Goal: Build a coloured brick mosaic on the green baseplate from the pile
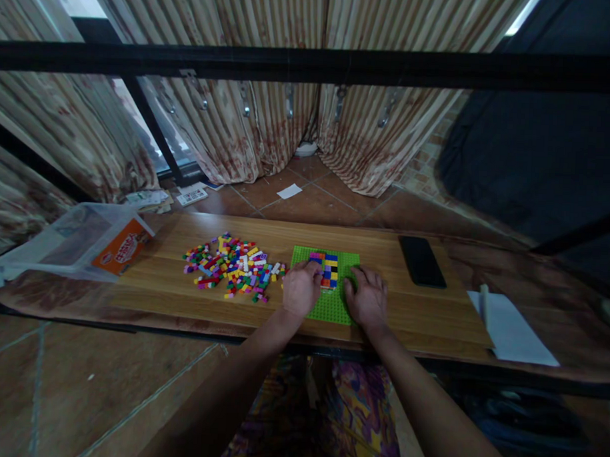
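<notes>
A green studded baseplate [332, 312] lies on the wooden board in front of me. On its upper middle stands a block of toy bricks [330, 267] in blue, yellow, red and purple. My left hand [301, 288] is over the plate's left side, its thumb and fingers pinched together at the left edge of these bricks. Whatever is between those fingertips is hidden or too small to name. My right hand [369, 296] rests on the plate's right edge, fingers apart and slightly bent, holding nothing.
A pile of loose toy bricks [233, 266] in many colours is spread left of the plate. Farther left stands a clear plastic box [84, 237] with an orange label. A black phone [422, 261] lies to the right, and white paper [514, 329] beyond it. A dark bar [311, 65] crosses above.
</notes>
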Action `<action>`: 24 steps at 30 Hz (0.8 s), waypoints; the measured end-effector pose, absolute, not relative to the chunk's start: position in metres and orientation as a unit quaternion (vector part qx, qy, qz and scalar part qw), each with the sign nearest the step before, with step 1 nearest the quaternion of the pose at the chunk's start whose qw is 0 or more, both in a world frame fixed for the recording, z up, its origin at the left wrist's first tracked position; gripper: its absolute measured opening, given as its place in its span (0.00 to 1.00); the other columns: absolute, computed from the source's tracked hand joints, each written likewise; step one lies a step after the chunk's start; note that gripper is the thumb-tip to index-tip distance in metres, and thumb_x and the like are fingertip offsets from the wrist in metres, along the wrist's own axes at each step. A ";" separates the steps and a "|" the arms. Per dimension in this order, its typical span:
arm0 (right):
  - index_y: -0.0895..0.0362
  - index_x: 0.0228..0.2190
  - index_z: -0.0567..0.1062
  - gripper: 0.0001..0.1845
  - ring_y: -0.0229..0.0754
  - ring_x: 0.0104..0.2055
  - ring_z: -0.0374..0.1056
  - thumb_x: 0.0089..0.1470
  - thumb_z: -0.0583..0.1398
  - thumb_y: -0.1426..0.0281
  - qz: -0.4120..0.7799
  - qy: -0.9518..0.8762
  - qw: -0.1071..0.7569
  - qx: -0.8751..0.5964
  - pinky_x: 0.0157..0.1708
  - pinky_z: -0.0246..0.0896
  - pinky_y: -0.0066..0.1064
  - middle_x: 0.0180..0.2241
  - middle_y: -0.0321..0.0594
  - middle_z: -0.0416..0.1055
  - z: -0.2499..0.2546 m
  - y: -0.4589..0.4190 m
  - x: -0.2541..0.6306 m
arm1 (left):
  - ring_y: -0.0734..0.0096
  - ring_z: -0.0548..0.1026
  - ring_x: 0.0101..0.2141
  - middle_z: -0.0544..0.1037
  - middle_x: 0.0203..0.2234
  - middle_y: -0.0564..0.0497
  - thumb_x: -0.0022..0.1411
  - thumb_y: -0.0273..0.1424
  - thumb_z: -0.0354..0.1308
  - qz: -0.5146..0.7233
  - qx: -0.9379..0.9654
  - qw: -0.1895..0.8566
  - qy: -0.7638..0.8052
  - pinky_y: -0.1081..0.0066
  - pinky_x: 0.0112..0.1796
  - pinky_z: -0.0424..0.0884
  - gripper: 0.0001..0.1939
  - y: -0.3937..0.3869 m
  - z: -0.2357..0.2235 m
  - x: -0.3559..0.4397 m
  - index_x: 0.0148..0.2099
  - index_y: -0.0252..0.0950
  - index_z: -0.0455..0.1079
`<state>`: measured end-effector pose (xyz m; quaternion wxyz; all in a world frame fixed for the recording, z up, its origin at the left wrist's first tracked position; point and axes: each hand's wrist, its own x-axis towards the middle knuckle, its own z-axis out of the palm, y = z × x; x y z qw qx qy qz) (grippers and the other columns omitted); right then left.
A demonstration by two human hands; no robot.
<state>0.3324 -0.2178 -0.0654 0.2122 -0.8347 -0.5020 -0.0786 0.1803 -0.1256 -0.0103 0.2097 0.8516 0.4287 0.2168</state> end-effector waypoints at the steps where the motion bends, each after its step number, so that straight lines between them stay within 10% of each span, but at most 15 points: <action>1: 0.58 0.51 0.73 0.21 0.53 0.53 0.61 0.62 0.52 0.62 -0.078 -0.501 0.212 -0.836 0.56 0.50 0.45 0.53 0.50 0.69 -0.065 -0.218 0.332 | 0.66 0.76 0.40 0.80 0.36 0.49 0.62 0.28 0.56 0.212 0.853 0.200 0.433 0.68 0.42 0.68 0.07 -0.126 -0.009 0.180 0.40 0.41 0.74; 24: 0.58 0.52 0.73 0.22 0.54 0.55 0.60 0.62 0.52 0.61 -0.066 -0.495 0.211 -0.841 0.56 0.51 0.47 0.54 0.51 0.69 -0.064 -0.218 0.331 | 0.68 0.76 0.36 0.80 0.32 0.52 0.59 0.28 0.57 0.278 0.823 0.225 0.442 0.67 0.44 0.67 0.04 -0.116 -0.017 0.159 0.33 0.40 0.72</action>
